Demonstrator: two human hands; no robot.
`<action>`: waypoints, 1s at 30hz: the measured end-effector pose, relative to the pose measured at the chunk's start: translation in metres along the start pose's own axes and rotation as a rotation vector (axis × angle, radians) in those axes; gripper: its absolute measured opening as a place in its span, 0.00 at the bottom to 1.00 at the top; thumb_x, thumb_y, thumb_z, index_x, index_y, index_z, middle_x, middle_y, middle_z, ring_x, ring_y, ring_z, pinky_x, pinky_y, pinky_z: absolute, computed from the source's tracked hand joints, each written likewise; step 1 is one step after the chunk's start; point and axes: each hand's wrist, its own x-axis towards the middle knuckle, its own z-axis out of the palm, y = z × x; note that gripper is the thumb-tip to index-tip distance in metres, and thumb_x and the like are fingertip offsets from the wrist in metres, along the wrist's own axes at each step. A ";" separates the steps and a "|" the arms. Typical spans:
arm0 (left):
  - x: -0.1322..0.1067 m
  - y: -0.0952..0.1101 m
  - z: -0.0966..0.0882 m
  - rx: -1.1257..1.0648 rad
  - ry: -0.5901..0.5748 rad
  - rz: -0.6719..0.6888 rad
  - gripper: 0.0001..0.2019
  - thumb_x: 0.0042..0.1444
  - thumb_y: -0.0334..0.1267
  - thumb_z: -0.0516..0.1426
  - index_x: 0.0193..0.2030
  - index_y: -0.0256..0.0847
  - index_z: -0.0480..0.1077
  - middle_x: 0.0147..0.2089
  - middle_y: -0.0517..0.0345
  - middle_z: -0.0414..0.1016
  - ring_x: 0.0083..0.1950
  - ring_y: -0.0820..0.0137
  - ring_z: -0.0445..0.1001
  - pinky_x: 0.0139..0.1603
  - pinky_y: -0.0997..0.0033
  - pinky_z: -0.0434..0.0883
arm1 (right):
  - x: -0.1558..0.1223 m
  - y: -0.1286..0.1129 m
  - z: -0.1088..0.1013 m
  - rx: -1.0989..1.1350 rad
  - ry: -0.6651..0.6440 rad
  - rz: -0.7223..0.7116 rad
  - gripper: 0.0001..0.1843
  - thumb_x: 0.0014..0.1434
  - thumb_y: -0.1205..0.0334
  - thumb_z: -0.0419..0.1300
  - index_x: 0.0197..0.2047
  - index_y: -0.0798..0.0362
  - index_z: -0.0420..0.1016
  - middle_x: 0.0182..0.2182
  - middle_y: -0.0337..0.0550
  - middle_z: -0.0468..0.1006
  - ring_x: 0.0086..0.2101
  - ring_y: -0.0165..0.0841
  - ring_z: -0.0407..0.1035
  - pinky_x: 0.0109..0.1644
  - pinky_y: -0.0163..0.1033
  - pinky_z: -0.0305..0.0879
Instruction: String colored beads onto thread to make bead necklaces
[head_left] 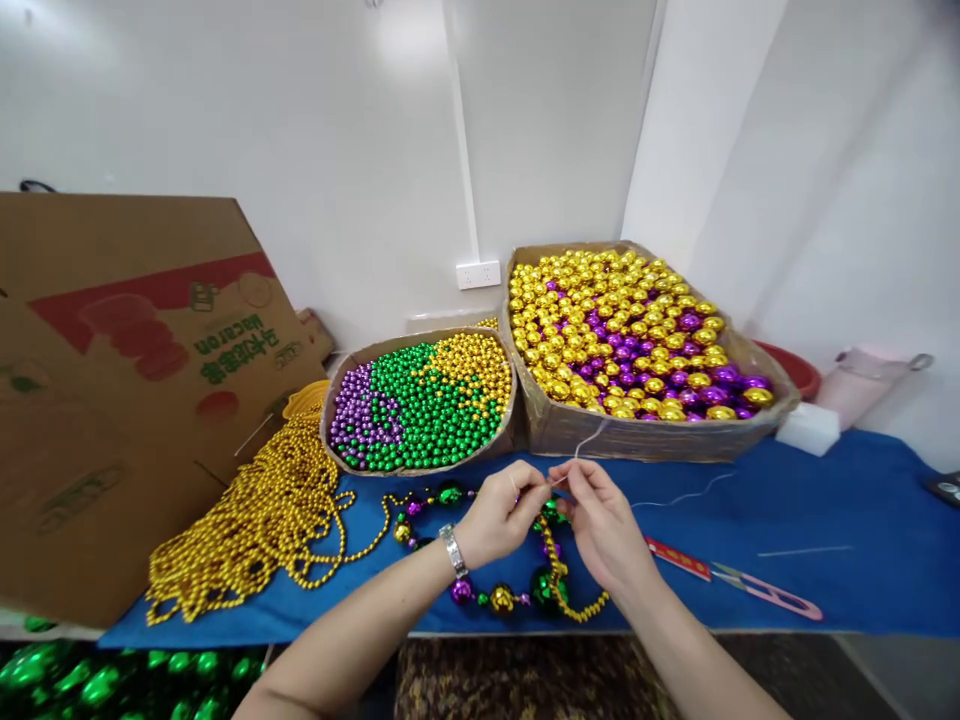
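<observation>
My left hand (pixel 504 512), with a silver watch at its wrist, is closed in a pinch close to my right hand (pixel 604 525). A thin white string (pixel 592 440) rises from the fingertips of my right hand, and a short bit of it spans the gap to my left fingers. Below both hands a necklace of large purple, green and gold beads (pixel 502 599) lies in a loop on the blue cloth. A strand of small gold beads (pixel 557 570) hangs under my hands over that loop. My fingers hide part of the necklace.
Behind stand a box of small beads (pixel 420 467) and a larger box of gold and purple beads (pixel 637 440). Gold bead strands (pixel 262 520) are heaped beside a tall carton (pixel 112 400). Pink-handled scissors (pixel 780 595) and a loose string (pixel 682 497) lie right.
</observation>
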 end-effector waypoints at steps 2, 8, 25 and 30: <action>-0.003 -0.005 -0.001 -0.169 0.065 -0.078 0.12 0.60 0.45 0.50 0.31 0.39 0.65 0.31 0.57 0.67 0.32 0.71 0.64 0.34 0.71 0.64 | 0.004 -0.001 -0.002 0.037 -0.026 0.024 0.14 0.53 0.46 0.61 0.35 0.46 0.69 0.29 0.35 0.70 0.29 0.28 0.66 0.30 0.33 0.63; -0.007 -0.026 -0.001 -0.787 0.173 -0.315 0.14 0.52 0.46 0.59 0.27 0.38 0.64 0.25 0.60 0.65 0.25 0.76 0.63 0.30 0.73 0.65 | 0.015 0.013 -0.008 -0.020 -0.124 0.056 0.11 0.55 0.52 0.62 0.32 0.50 0.70 0.20 0.32 0.66 0.18 0.22 0.58 0.20 0.28 0.53; -0.003 -0.031 -0.017 -0.649 0.101 -0.176 0.07 0.53 0.37 0.60 0.33 0.35 0.69 0.36 0.53 0.74 0.26 0.75 0.72 0.29 0.74 0.69 | 0.028 0.009 -0.001 -0.235 -0.543 0.132 0.17 0.60 0.44 0.52 0.36 0.50 0.61 0.19 0.32 0.69 0.17 0.25 0.65 0.20 0.30 0.62; -0.004 -0.027 -0.019 -0.606 0.106 -0.113 0.06 0.54 0.36 0.58 0.31 0.35 0.70 0.38 0.54 0.71 0.27 0.75 0.72 0.29 0.73 0.69 | 0.031 0.004 -0.002 -0.367 -0.498 0.044 0.15 0.61 0.47 0.51 0.38 0.50 0.63 0.25 0.35 0.69 0.23 0.28 0.70 0.25 0.32 0.67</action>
